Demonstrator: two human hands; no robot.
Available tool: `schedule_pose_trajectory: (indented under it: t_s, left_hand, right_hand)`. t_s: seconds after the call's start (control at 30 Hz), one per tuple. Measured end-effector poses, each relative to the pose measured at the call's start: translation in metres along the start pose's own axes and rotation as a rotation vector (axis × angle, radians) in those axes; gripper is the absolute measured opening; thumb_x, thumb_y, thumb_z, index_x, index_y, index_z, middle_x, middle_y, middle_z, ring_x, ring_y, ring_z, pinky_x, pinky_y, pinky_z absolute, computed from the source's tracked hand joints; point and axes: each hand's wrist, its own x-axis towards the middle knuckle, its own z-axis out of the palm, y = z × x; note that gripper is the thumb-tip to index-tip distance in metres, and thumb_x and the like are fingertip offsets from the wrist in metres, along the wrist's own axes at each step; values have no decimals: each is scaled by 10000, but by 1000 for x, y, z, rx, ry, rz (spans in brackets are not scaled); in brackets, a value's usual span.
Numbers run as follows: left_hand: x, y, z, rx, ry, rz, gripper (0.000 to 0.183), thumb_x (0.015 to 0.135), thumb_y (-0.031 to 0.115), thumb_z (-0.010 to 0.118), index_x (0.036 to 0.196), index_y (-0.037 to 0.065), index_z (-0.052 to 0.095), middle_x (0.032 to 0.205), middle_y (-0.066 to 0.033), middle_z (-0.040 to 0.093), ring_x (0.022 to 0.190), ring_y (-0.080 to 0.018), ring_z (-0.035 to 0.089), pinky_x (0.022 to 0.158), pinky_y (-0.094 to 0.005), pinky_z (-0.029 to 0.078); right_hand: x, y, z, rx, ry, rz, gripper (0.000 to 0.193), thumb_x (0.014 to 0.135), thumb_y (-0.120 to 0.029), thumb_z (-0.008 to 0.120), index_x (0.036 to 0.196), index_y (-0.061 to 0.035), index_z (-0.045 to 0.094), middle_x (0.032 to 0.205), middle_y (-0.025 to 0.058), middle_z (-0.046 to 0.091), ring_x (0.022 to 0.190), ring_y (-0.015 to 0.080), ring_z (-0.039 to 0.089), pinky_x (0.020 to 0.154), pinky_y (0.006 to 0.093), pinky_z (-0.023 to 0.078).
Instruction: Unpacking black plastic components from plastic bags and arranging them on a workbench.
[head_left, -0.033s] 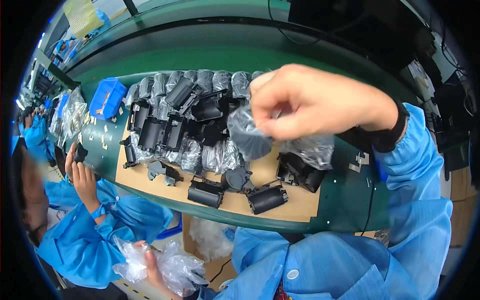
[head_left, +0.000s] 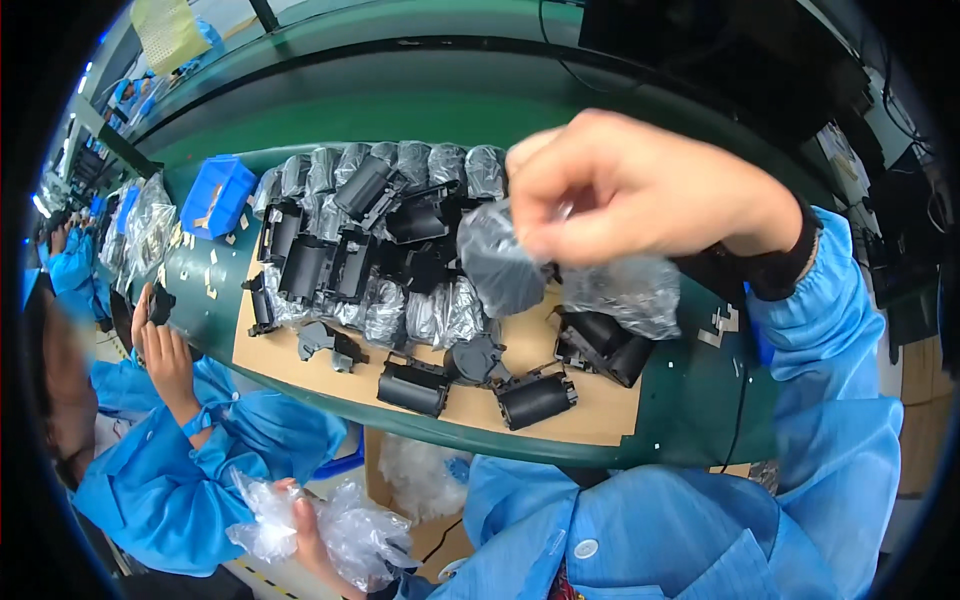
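Note:
My right hand [head_left: 640, 190] is raised over the bench, its fingers pinched on a clear plastic bag [head_left: 500, 265] with a dark part inside. More crinkled bag film [head_left: 625, 295] hangs below the wrist. My left hand [head_left: 305, 530] is low, below the bench edge, and grips a bunch of crumpled clear plastic bags [head_left: 345, 530]. Under the raised hand, a brown cardboard sheet [head_left: 590, 415] carries many black plastic parts, some bagged [head_left: 430, 315] and some bare [head_left: 535, 398].
The green bench [head_left: 690, 400] curves across the view. A blue bin [head_left: 218, 195] stands at its left. On the left, a co-worker in a blue coat holds a small black part [head_left: 160, 305]. A cardboard box with bags [head_left: 420, 475] sits under the bench.

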Motion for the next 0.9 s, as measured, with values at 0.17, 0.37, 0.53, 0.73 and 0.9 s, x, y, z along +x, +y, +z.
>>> schedule_pose_trajectory:
  t_s: [0.17,0.37,0.53,0.73,0.9]
  left_hand:
    - [5,6,13,14,-63,29,361,892,230,648,1178,35,546,1049,-47,549,940,-153,503,853,-298,397]
    - [0,10,24,42,-118,28,356,877,220,671,1157,27,565,1080,-50,566,975,-157,514,884,-296,397]
    - [-1,27,54,-22,-161,77,401,834,246,726,1129,21,574,1058,-53,595,952,-156,531,863,-293,414]
    - [3,58,86,-103,-328,464,761,780,323,734,1358,-55,415,1037,-54,602,869,-138,556,829,-269,442]
    - [-3,98,135,90,-644,553,955,736,284,693,1464,-87,199,957,-117,703,813,-215,686,781,-303,519]
  right_hand:
    - [5,6,7,-401,-57,-175,121,821,-97,603,752,1,604,709,50,508,668,159,504,578,306,413]
    - [15,-8,-4,33,-142,-125,190,884,-156,626,792,9,614,759,34,520,717,139,515,629,302,426]
    - [21,9,-16,99,-144,-45,186,902,-172,625,820,-5,631,828,6,542,807,97,488,712,271,401]
    - [30,-2,3,461,-86,191,209,924,-212,594,887,-18,662,787,-50,529,598,22,373,531,201,302]
    - [29,7,9,654,-57,150,221,954,-247,561,881,-49,625,795,31,662,493,22,316,452,211,257]
